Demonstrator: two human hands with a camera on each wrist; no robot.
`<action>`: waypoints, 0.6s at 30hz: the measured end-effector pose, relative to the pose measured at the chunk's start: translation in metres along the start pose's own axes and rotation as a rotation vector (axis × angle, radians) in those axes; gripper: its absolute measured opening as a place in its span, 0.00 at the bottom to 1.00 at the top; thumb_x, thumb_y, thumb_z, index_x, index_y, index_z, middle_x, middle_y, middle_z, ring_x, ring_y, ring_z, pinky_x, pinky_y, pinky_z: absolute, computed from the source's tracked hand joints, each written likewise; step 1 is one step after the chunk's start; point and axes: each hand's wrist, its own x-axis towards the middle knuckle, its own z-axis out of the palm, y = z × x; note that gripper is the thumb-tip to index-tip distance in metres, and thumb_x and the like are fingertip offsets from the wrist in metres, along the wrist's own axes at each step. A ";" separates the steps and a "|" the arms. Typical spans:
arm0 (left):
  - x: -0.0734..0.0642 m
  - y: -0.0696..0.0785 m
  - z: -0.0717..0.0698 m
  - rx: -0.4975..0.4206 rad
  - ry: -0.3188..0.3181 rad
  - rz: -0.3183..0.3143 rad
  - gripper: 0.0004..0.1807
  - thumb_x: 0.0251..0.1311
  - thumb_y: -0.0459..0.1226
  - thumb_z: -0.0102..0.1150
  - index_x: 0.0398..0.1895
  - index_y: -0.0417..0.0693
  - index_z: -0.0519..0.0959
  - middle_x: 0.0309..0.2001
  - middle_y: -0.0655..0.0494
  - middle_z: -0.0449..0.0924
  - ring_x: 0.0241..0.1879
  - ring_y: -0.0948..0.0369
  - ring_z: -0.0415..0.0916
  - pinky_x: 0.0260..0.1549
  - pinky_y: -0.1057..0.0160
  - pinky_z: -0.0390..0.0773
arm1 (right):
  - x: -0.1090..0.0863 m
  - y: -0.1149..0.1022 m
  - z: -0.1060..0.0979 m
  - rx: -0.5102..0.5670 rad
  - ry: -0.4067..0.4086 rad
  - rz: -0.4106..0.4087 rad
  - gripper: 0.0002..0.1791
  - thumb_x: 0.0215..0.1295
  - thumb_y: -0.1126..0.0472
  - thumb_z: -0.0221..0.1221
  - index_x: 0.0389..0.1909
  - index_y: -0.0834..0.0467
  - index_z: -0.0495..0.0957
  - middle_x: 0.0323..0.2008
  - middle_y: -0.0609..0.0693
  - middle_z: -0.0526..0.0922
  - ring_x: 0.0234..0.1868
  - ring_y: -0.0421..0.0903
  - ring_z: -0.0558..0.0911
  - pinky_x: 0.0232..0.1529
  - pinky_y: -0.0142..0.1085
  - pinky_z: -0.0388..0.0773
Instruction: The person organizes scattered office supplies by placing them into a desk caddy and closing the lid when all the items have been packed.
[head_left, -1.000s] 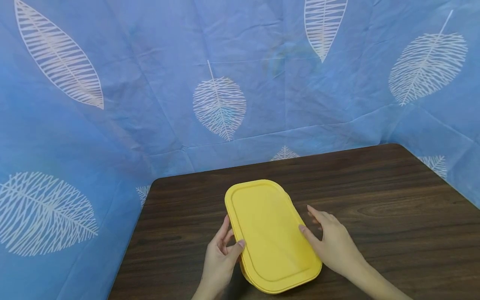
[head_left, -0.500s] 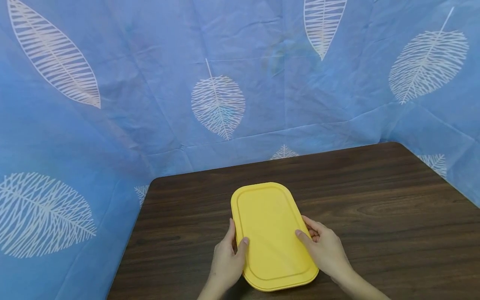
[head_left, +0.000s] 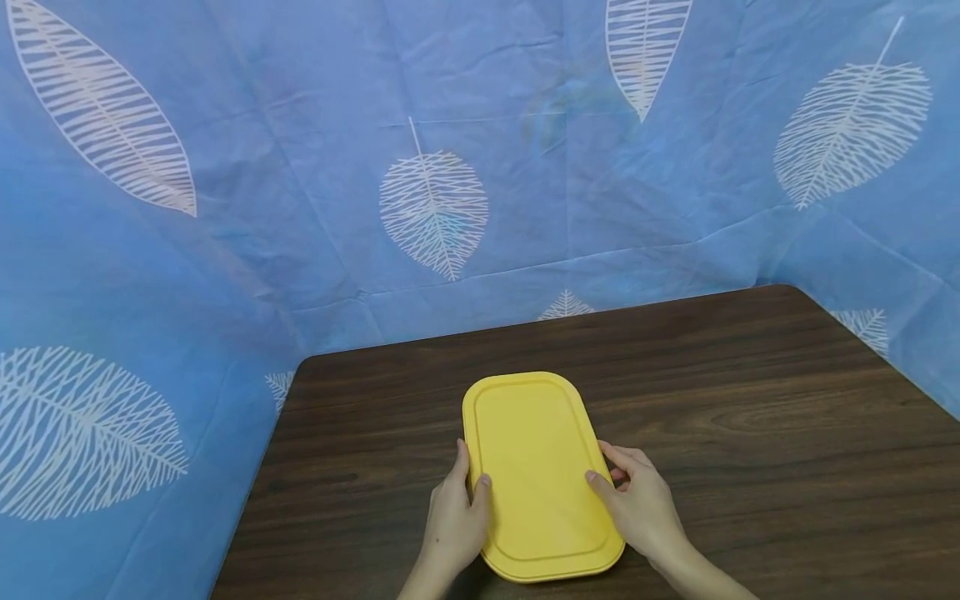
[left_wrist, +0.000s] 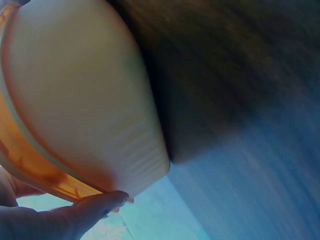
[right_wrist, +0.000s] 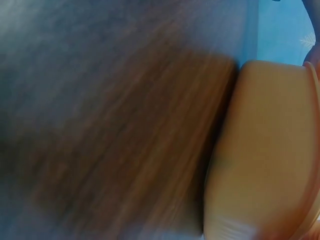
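Note:
A yellow lidded storage box (head_left: 543, 467) with rounded corners lies between both hands near the front of the table, its lid facing up. My left hand (head_left: 453, 521) grips its left edge, the thumb on the lid and the fingers along the side. On the opposite edge, my right hand (head_left: 641, 504) holds the box with its thumb on the lid and fingers bent below the rim. The left wrist view shows the box's deep pale side wall (left_wrist: 85, 90) and an orange rim above it. In the right wrist view, the other side wall (right_wrist: 260, 150) stands beside a dark shadow line.
The dark wood-grain table (head_left: 750, 400) extends to the right and behind the box. A blue cloth backdrop (head_left: 525, 192) with white leaf prints hangs beyond its back and side edges.
The right hand's fingers, stretched out beside the box a second ago, have closed round its right edge. The box has turned slightly and now sits straighter, its far end a little nearer.

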 end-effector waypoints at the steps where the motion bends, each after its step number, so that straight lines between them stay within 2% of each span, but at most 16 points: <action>1: 0.000 -0.001 0.000 0.002 -0.004 0.002 0.34 0.70 0.36 0.50 0.74 0.32 0.50 0.69 0.30 0.60 0.62 0.42 0.71 0.50 0.47 0.79 | 0.000 0.000 0.000 -0.004 -0.002 -0.001 0.31 0.66 0.58 0.60 0.67 0.64 0.66 0.48 0.56 0.73 0.29 0.40 0.70 0.24 0.26 0.70; 5: 0.002 -0.003 0.000 0.011 -0.012 0.013 0.33 0.70 0.34 0.49 0.73 0.30 0.50 0.68 0.29 0.62 0.57 0.42 0.76 0.44 0.51 0.82 | 0.001 0.002 0.001 -0.025 -0.002 -0.015 0.32 0.67 0.58 0.59 0.68 0.64 0.64 0.37 0.51 0.70 0.25 0.38 0.66 0.21 0.26 0.68; 12: 0.004 -0.007 0.002 0.007 -0.021 0.012 0.32 0.69 0.31 0.48 0.72 0.28 0.52 0.65 0.27 0.65 0.48 0.45 0.82 0.35 0.58 0.84 | 0.001 0.006 0.005 -0.159 0.056 -0.154 0.31 0.68 0.57 0.59 0.68 0.64 0.65 0.33 0.48 0.70 0.21 0.36 0.60 0.18 0.27 0.63; 15: 0.005 -0.008 0.003 0.017 -0.018 0.020 0.32 0.69 0.32 0.49 0.71 0.27 0.53 0.64 0.26 0.66 0.45 0.46 0.83 0.32 0.59 0.84 | 0.000 0.006 0.005 -0.196 0.035 -0.181 0.32 0.69 0.56 0.58 0.69 0.65 0.62 0.27 0.47 0.66 0.19 0.36 0.59 0.16 0.27 0.63; 16: 0.006 -0.009 0.003 0.028 -0.016 0.026 0.31 0.69 0.32 0.49 0.71 0.27 0.53 0.64 0.26 0.66 0.44 0.46 0.83 0.32 0.59 0.84 | 0.000 0.005 0.004 -0.204 0.019 -0.178 0.32 0.70 0.56 0.57 0.70 0.65 0.61 0.25 0.47 0.66 0.18 0.37 0.60 0.16 0.27 0.64; 18: 0.006 -0.010 0.004 0.057 -0.011 0.041 0.31 0.69 0.32 0.49 0.71 0.26 0.54 0.63 0.26 0.67 0.46 0.45 0.83 0.34 0.58 0.84 | 0.000 0.005 0.003 -0.224 -0.004 -0.192 0.32 0.71 0.56 0.56 0.70 0.66 0.60 0.30 0.52 0.75 0.23 0.40 0.73 0.21 0.28 0.74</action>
